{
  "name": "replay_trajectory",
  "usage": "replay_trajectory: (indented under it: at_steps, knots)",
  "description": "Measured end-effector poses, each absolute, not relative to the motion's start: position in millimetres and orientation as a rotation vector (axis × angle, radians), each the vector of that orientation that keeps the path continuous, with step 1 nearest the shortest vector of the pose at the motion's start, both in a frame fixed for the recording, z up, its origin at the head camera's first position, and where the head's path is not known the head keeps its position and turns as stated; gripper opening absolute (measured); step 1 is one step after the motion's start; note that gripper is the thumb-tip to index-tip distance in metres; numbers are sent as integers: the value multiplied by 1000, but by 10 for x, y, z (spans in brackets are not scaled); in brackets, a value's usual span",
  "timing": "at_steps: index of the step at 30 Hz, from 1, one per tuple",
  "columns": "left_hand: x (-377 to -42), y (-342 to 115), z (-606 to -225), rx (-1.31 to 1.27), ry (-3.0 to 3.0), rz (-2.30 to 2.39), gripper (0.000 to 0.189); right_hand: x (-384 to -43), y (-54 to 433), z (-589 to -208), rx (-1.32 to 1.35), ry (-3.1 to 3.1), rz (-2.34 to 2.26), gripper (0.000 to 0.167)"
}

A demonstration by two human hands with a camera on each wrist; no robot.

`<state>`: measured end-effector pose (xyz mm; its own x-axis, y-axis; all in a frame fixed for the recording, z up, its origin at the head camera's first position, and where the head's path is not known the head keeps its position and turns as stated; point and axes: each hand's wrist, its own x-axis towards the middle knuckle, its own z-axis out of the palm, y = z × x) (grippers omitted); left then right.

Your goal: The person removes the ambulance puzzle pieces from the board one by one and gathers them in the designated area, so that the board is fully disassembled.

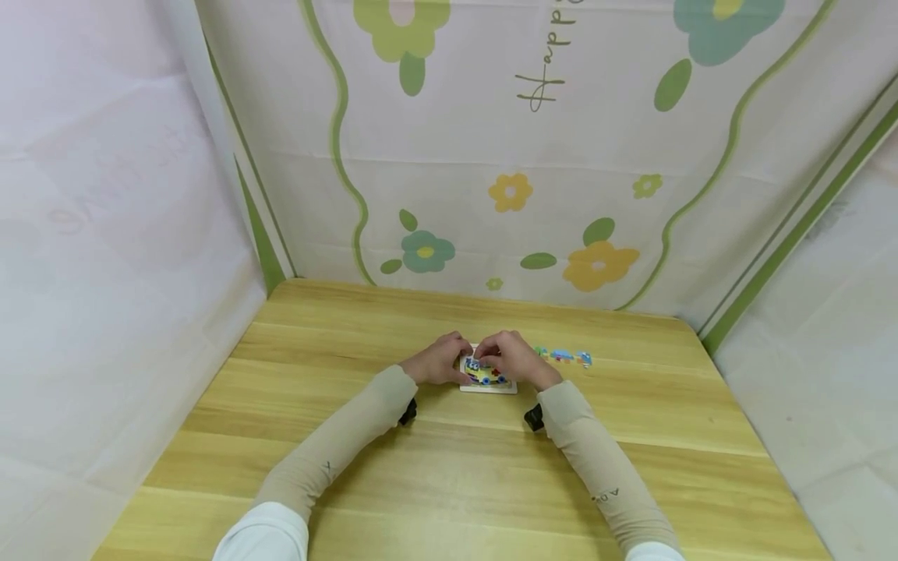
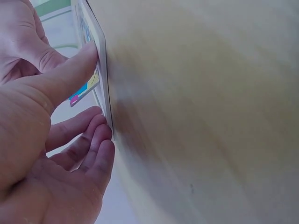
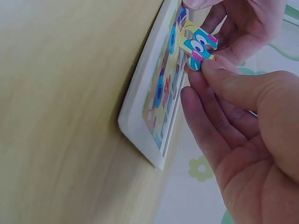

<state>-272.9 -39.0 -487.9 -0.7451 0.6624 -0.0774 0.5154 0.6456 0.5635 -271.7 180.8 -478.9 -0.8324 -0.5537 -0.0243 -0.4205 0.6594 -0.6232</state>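
A white-framed jigsaw board (image 1: 489, 389) lies on the table with a colourful vehicle picture, showing blue wheels and a red cross, partly filled in. My right hand (image 1: 510, 357) pinches a jigsaw piece (image 3: 198, 44) between thumb and fingertips. Printed eyes on yellow and blue mark this piece, which is tilted up over the board's left part. At the board's left side, my left hand (image 1: 443, 360) grips the frame, its thumb (image 2: 86, 58) on the near edge and its other fingers curled along the side.
Several loose jigsaw pieces (image 1: 563, 355) lie on the wooden table (image 1: 449, 467) just right of the board, beyond the right wrist. A flower-printed cloth wall (image 1: 449, 156) rises behind the table, with pale cloth walls at both sides.
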Motion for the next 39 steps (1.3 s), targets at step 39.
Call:
replay_trajectory:
  at_steps: [39]
  knots:
    - [-2691, -345, -4835, 873, 2610, 722, 58, -2625, 2346, -4632, -621, 2792, -915, 11]
